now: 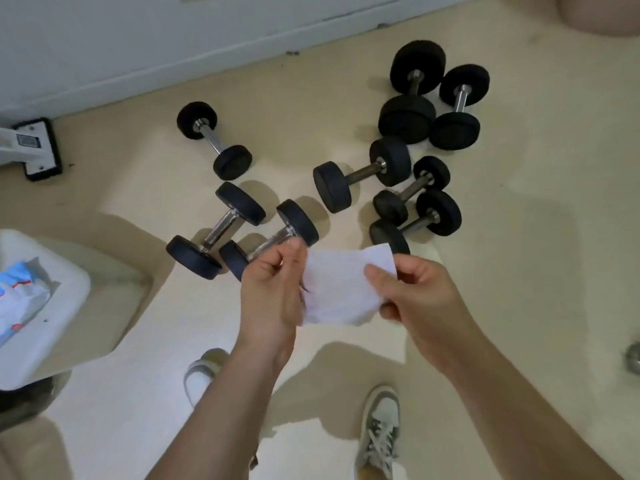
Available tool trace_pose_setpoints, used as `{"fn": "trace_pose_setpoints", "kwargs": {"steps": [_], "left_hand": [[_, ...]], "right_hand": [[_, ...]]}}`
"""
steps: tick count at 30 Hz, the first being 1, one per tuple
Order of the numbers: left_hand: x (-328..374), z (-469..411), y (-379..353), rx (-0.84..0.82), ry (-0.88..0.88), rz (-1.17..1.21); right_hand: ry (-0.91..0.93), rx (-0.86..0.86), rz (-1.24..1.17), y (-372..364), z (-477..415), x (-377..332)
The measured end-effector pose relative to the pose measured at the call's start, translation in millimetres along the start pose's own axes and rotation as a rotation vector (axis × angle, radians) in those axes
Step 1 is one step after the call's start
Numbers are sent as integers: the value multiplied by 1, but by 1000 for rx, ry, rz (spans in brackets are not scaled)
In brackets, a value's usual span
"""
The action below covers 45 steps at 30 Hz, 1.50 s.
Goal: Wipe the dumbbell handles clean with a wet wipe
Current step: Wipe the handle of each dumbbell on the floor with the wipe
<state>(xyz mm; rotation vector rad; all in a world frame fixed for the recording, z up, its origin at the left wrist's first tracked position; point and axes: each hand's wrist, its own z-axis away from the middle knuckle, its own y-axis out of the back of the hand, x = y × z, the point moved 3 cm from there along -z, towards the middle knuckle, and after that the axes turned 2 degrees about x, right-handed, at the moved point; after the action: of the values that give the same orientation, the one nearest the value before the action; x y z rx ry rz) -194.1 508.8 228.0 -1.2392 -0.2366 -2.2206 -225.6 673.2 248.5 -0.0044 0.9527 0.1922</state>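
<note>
Wipe (341, 289) held spread above the floor (536, 237): left hand (273, 289) pinches its left edge, right hand (412, 296) pinches its right. Eight dumbbells (362, 173) lie just beyond, the nearest pair partly behind the left hand. Wipe pack (20, 299) on white stool (69, 282), print too blurred to read. Bare floor right of the dumbbells.

We seem to be in a small gym room or home workout corner: black dumbbells (363, 171) of several sizes lie scattered on a pale floor (519, 237) from eleven to one o'clock, below a white wall (138, 46). At nine o'clock, a pack of wipes (20, 299) rests on a white bench (52, 341).
</note>
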Motion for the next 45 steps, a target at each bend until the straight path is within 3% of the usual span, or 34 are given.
{"fn": "trace_pose_setpoints", "kwargs": {"steps": [5,9,13,17,20,22,23,25,28,29,31,34,38,41,45], "left_hand": [[-15,-9,-37,1,-261,-407],[-29,-44,-28,-3,-469,-735],[-65,-104,15,98,-311,-774],[-113,-160,57,69,-124,-713],[-151,-190,72,-28,-14,-558],[-173,-204,74,-174,109,-467],[-180,-212,81,-254,97,-483],[-186,-234,108,-401,-126,-762],[-199,-266,154,-443,-586,-1766],[-205,-274,163,-407,-683,-1936],[-212,-289,165,-403,-858,-2021],[-204,-304,162,-534,-948,-2064],[-205,-281,138,-640,-923,-2320],[-232,-238,95,-726,-866,-2194],[-273,-207,43,-616,-927,-2010]], "right_hand": [[-251,46,-342,46,-18,9],[-174,136,-123,46,-52,26],[-48,164,144,14,-101,59],[39,79,280,-40,-161,115],[-17,-210,210,-87,-194,162],[6,-416,236,-115,-210,189],[48,-436,250,-125,-221,202],[154,-256,296,-130,-247,219],[284,67,310,-121,-286,242],[336,134,301,-120,-294,246],[422,227,334,-118,-305,252],[504,294,533,-125,-317,254],[626,329,802,-122,-324,251],[657,266,853,-110,-332,236],[619,163,902,-92,-354,218]]}}
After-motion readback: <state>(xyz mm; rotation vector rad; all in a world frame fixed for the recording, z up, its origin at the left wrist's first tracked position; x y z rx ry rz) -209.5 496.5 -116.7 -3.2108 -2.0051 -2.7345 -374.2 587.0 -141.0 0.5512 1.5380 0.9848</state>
